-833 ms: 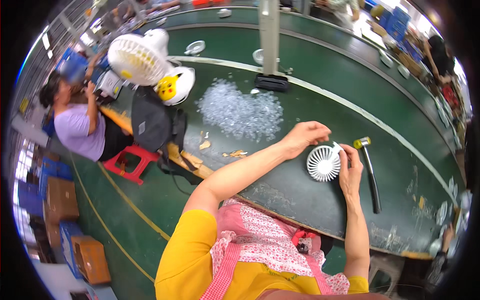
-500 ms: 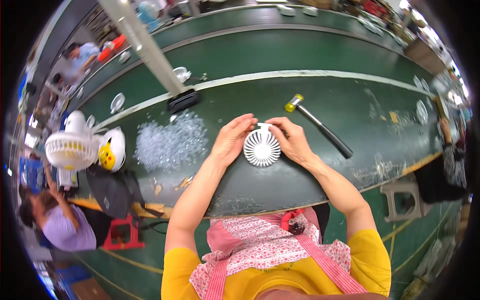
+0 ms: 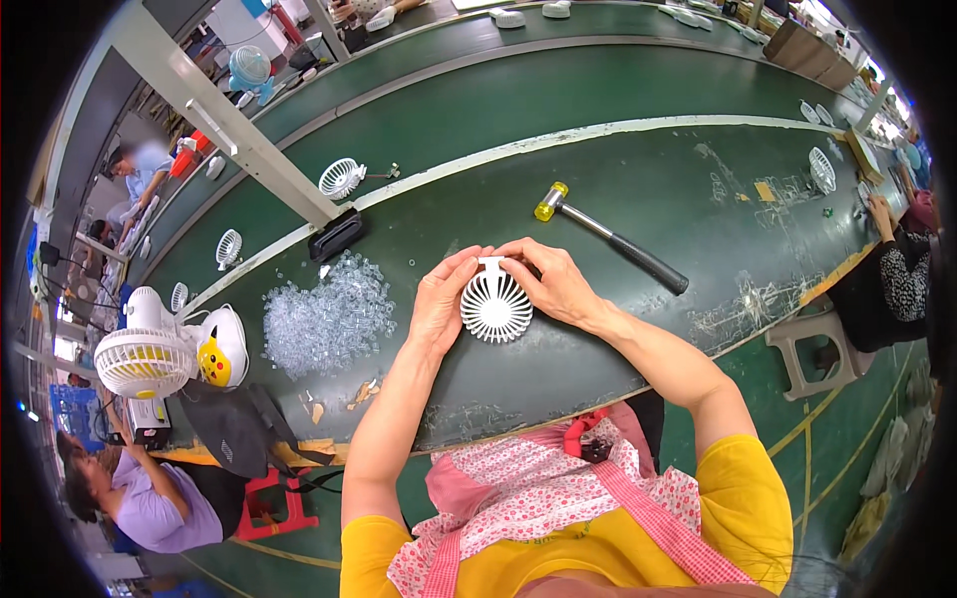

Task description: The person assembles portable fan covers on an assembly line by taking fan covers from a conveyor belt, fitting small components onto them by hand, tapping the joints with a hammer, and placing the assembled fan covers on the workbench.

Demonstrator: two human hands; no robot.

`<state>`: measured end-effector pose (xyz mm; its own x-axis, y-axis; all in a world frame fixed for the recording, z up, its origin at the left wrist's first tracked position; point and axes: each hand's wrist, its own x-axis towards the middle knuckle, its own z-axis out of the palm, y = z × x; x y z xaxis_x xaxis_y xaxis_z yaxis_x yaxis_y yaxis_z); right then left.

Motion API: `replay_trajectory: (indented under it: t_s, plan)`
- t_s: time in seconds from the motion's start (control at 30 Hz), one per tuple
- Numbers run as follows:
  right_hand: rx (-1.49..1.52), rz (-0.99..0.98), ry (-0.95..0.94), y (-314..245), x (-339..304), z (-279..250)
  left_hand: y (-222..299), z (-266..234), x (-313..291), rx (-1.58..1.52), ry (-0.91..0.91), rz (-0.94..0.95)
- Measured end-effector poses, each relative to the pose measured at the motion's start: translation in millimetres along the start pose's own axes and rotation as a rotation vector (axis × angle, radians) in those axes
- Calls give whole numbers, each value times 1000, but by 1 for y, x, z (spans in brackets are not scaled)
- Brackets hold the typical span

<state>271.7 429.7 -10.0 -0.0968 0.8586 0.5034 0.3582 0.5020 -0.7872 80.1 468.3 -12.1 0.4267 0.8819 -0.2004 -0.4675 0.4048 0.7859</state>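
Observation:
A white round fan grille (image 3: 496, 307) with radial slats lies on the dark green bench before me, its narrow stem end pointing away. My left hand (image 3: 441, 301) closes on the left side of that stem end. My right hand (image 3: 548, 279) grips it from the other side, fingers curled over the top. Whatever small part may sit between the fingertips is hidden. Beyond my right hand rests a mallet (image 3: 613, 239) with yellow heads and a black handle. Left of my hands spreads a pile of small clear plastic pieces (image 3: 324, 314).
A white desk fan (image 3: 148, 354) and a white case with a yellow cartoon face (image 3: 221, 349) stand at the left. A metal post (image 3: 229, 120) rises behind a black block (image 3: 336, 234). More grilles (image 3: 342, 177) lie along the belt. People sit on both sides.
The view has shifted, so the bench appears turned. My fingers have come closer together over the grille's stem end. The mallet and the clear pieces stay in place on the bench.

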Motion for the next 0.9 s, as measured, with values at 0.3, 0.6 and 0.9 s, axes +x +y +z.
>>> replay_trajectory:
  t_s: [0.3,0.6,0.9]
  plan:
    - [10,70,116,-2,2,-2,-7,20,-12,646,73,348]
    - [412,236,-99,10,5,-9,-9,2,5,313,-20,219]
    - [297,132,350,29,57,-24,-24,11,22,429,139,497]
